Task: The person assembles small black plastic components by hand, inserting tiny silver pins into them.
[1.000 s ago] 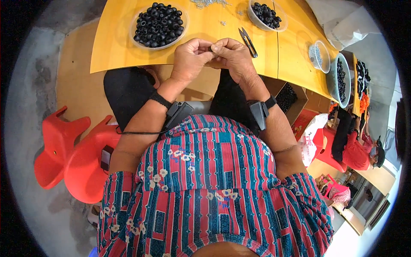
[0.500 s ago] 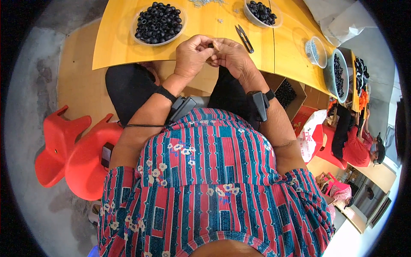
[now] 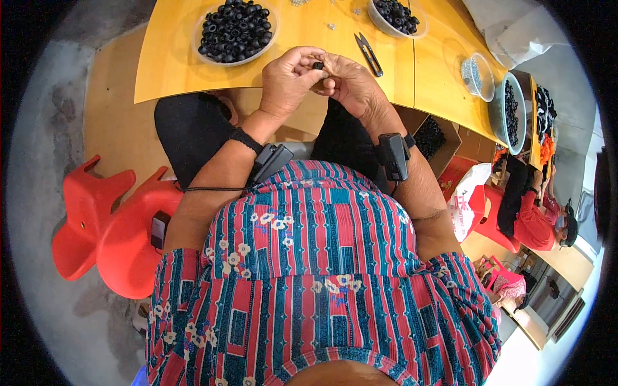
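Over the near edge of the yellow table my two hands meet at the fingertips. My left hand (image 3: pixel 288 80) pinches a small black ring-shaped part (image 3: pixel 318 65) between thumb and fingers. Touching the same part, my right hand (image 3: pixel 351 80) has its thumb and forefinger pressed together; whether something tiny sits between them is hidden. To the left stands a clear bowl (image 3: pixel 194 44) heaped with black ring-shaped parts (image 3: pixel 235 31). Thread snips (image 3: pixel 369 55) lie on the table just right of my hands, blades pointing away from me.
Small clear pieces (image 3: pixel 331 26) lie scattered on the yellow table (image 3: pixel 309 32). At the right are a second bowl of black parts (image 3: pixel 396 16), a small tub (image 3: pixel 476 77) and a blue basin (image 3: pixel 508 112). Red chairs (image 3: pixel 132 238) stand left; people sit working far right.
The right hand's fingers have shifted slightly around the black part, which shows more now. Both hands stay together at almost the same place.
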{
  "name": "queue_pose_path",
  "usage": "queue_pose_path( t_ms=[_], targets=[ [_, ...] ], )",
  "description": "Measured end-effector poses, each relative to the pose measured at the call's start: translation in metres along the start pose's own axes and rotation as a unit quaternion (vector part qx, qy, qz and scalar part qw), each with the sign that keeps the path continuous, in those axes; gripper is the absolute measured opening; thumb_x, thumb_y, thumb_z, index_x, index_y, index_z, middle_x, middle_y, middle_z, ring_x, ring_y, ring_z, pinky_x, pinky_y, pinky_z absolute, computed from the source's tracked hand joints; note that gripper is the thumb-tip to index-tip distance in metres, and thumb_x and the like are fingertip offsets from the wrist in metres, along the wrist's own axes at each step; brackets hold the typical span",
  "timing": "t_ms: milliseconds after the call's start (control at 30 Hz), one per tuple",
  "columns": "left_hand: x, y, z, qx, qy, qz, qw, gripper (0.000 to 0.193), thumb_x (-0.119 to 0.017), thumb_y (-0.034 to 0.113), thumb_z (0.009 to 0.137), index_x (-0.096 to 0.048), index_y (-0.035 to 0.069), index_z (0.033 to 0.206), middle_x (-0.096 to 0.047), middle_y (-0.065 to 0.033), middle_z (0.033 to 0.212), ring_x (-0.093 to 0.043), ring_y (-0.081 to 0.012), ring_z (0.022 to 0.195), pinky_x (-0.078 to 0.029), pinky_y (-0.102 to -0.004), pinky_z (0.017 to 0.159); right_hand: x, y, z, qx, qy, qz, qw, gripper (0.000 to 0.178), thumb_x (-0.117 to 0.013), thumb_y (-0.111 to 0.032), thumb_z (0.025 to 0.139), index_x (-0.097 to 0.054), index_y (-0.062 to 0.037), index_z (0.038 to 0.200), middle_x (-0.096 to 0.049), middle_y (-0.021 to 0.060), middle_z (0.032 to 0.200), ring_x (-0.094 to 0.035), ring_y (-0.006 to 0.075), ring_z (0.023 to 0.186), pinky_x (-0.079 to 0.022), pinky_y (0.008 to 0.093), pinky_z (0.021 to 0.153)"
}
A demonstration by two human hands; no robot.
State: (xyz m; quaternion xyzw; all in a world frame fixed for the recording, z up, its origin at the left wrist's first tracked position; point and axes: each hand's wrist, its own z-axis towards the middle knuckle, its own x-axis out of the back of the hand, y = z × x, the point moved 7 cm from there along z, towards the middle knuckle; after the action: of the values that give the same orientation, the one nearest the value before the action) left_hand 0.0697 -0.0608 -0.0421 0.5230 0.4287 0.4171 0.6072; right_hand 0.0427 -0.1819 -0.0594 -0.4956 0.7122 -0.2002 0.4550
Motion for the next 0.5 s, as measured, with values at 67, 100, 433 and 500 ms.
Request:
queue_pose_path(
  t_ms=[67,100,433,500],
  targets=[
    [-0.0022,0.0028,-0.0012,0.008,-0.018,0.033,0.999,0.03,-0.066,0.0,0.078,-0.06,0.003,0.108,-0.065,-0.0048,0.09,-0.059,-0.0068,0.075,-0.051,-0.0204,0.068,-0.0006,-0.0017,-0.0025,0.0,0.011,-0.007,1.0,0.023,-0.061,-0.023,0.087,-0.061,-0.0029,0.1,-0.058,-0.0019,0.075,-0.048,0.0063,0.058,-0.043,0.0204,0.057],
    [-0.0022,0.0035,-0.0016,-0.001,-0.016,0.025,1.0,0.031,-0.066,0.0,0.078,-0.06,0.003,0.108,-0.065,-0.0047,0.09,-0.059,-0.0065,0.075,-0.051,-0.0203,0.067,-0.0004,-0.0006,-0.0021,-0.001,0.011,-0.007,1.0,0.023,-0.061,-0.023,0.087,-0.061,-0.0029,0.1,-0.058,-0.0019,0.075,-0.048,0.0063,0.058,-0.043,0.0204,0.057],
    [-0.0022,0.0024,0.0006,-0.023,0.021,0.041,0.999,0.029,-0.068,0.005,0.072,-0.065,0.007,0.101,-0.064,-0.0012,0.073,-0.055,-0.0054,0.059,-0.049,-0.0203,0.057,-0.0082,-0.0049,-0.0066,0.005,0.046,-0.022,0.999,0.022,-0.061,-0.02,0.086,-0.063,-0.0019,0.098,-0.058,-0.0018,0.072,-0.044,0.0054,0.055,-0.037,0.0183,0.053],
    [-0.003,0.0088,0.001,-0.023,0.02,0.064,0.997,0.028,-0.069,0.006,0.072,-0.064,0.007,0.1,-0.063,-0.0014,0.073,-0.055,-0.0055,0.059,-0.049,-0.0204,0.057,-0.0045,-0.0032,-0.0048,0.006,0.056,-0.023,0.998,0.021,-0.061,-0.02,0.085,-0.063,-0.0019,0.097,-0.058,-0.0015,0.071,-0.044,0.0055,0.054,-0.037,0.0182,0.052]
  ],
)
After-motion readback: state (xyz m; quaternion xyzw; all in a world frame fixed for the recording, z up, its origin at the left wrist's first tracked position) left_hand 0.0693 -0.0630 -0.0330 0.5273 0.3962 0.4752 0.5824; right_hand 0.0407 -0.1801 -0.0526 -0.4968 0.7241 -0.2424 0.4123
